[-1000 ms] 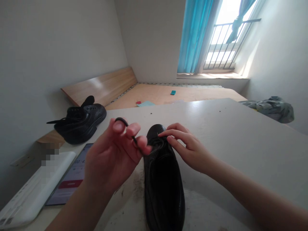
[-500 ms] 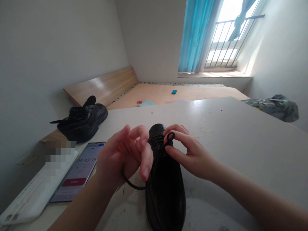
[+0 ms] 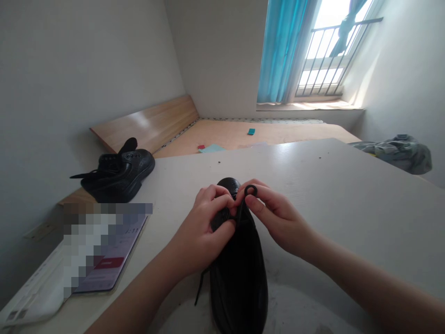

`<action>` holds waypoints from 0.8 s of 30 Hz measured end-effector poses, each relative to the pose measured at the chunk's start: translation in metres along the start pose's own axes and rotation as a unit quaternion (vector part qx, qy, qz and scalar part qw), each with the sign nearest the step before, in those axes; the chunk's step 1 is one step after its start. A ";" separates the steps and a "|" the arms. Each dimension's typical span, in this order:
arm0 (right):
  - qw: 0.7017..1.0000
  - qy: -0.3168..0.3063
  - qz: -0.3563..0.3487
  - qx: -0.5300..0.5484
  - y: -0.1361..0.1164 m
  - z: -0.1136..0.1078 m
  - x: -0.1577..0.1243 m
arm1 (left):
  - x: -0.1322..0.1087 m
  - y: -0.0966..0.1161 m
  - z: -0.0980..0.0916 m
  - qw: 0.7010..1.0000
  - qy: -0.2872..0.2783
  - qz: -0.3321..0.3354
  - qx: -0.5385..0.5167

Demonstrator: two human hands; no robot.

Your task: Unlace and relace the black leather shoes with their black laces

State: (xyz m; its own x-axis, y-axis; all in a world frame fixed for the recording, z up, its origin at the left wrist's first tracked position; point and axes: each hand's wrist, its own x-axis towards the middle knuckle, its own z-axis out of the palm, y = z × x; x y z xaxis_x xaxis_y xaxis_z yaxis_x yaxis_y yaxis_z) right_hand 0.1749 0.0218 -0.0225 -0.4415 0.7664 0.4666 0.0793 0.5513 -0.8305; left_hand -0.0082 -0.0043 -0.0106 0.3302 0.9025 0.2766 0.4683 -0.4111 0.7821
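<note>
A black leather shoe [image 3: 239, 273] lies on the white table [image 3: 347, 199], toe pointing away from me. My right hand [image 3: 274, 218] pinches a small loop of its black shoelace [image 3: 250, 190] above the lacing. Over the left side of the lacing, my left hand [image 3: 205, 227] is closed on the lace beside that loop, fingertips meeting those of my right hand. A loose lace end trails down the shoe's left side. A second black shoe [image 3: 118, 175] rests at the table's far left.
A phone [image 3: 111, 260] with a lit screen lies at the near left on the table, beside a white flat object [image 3: 31, 297]. Beyond the table are a wooden bed frame [image 3: 243, 132], a blue curtain [image 3: 281, 51] and a barred window. A grey bundle [image 3: 399, 153] lies at the right.
My left hand came down from a raised position and moved right to the lacing, joining my right hand. My right hand has formed and lifted a small lace loop.
</note>
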 end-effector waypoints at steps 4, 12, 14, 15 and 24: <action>0.994 -0.011 -0.018 -0.103 -0.002 -0.003 -0.003 | 0.000 -0.005 -0.003 0.964 -0.043 -0.087 -0.249; 0.993 -0.008 -0.061 -0.104 -0.009 0.002 -0.004 | -0.007 0.010 -0.026 0.802 -0.048 -0.007 -0.595; 0.998 0.026 -0.026 -0.046 -0.009 0.002 -0.003 | -0.009 0.011 -0.031 0.755 -0.089 -0.012 -0.650; 0.999 0.045 -0.002 -0.007 -0.008 0.001 -0.003 | -0.010 0.010 -0.033 0.732 -0.121 -0.017 -0.670; 0.935 0.123 0.163 0.290 -0.021 -0.032 0.015 | -0.007 0.015 -0.026 0.706 -0.256 -0.026 -0.660</action>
State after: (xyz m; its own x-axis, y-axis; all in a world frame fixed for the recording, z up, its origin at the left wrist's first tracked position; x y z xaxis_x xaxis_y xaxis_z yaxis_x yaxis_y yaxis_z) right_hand 0.1957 0.0324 0.0114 -0.2543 0.9543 0.1567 -0.3563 0.0582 -0.9326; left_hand -0.0248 -0.0134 0.0133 0.7518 0.6085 0.2539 -0.5686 0.4035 0.7169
